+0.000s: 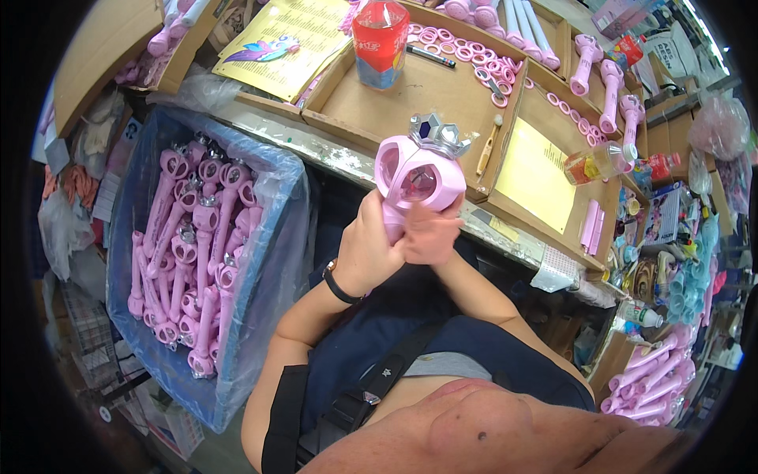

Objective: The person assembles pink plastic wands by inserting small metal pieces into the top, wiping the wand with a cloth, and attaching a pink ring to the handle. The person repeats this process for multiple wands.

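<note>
In front of my body I hold a pink toy wand [422, 172] with its round, windowed head up and a silver crown [436, 136] on top. A purple gem sits in the crown, and dark pink shows through the head's openings. My left hand [371, 237], a black band on its wrist, is closed round the wand just below the head. Against the head's lower side is my right hand [434, 235], blurred by motion, its fingers bent and closed. An orange-pink tone covers those fingers, and whatever they hold cannot be made out. The lower wand is hidden.
Left stands a blue plastic-lined bin [272, 170] full of crowned pink wands [185, 249]. On the bench, cardboard trays [347, 118] hold pink rings [489, 67], a marker [430, 56], a brush [489, 144] and yellow sheets [537, 170]. A red-labelled bottle [380, 43] stands there. Pink handles [651, 375] fill a box at right.
</note>
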A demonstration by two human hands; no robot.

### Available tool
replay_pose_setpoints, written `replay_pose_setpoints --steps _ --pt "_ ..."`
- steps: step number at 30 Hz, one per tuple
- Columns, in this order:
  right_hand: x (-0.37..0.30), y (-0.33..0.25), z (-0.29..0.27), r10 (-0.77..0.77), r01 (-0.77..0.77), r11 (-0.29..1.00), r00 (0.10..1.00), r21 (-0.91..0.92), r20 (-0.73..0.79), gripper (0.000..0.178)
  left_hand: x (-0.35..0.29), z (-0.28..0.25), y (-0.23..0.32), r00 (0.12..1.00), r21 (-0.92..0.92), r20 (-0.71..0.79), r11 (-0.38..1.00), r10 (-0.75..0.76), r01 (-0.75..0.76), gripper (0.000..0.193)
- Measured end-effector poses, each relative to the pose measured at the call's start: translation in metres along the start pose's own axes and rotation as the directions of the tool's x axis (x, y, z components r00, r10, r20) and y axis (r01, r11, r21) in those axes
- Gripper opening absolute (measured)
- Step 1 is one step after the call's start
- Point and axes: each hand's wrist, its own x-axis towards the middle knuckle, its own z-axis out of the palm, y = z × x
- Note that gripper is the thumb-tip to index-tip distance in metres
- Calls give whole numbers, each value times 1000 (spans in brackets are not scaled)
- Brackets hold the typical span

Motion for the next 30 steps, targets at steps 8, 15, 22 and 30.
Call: replay_pose_setpoints --steps 8,15,22,30 --pt "23 23 -12 488 -469 137 799 873 352 70 15 -9 -3 983 -202 182 977 -34 71 78" --pt "20 33 -30 766 -698 -65 423 713 484 49 15 -10 -15 673 -691 713 359 195 628 58" --pt "-3 43 -32 536 -668 603 744 436 399 46 11 -3 0 996 -305 88 952 34 -6 93" --pt "30 -5 -57 565 -618 -79 619 782 545 47 19 -23 -15 889 -833 446 412 107 369 111"
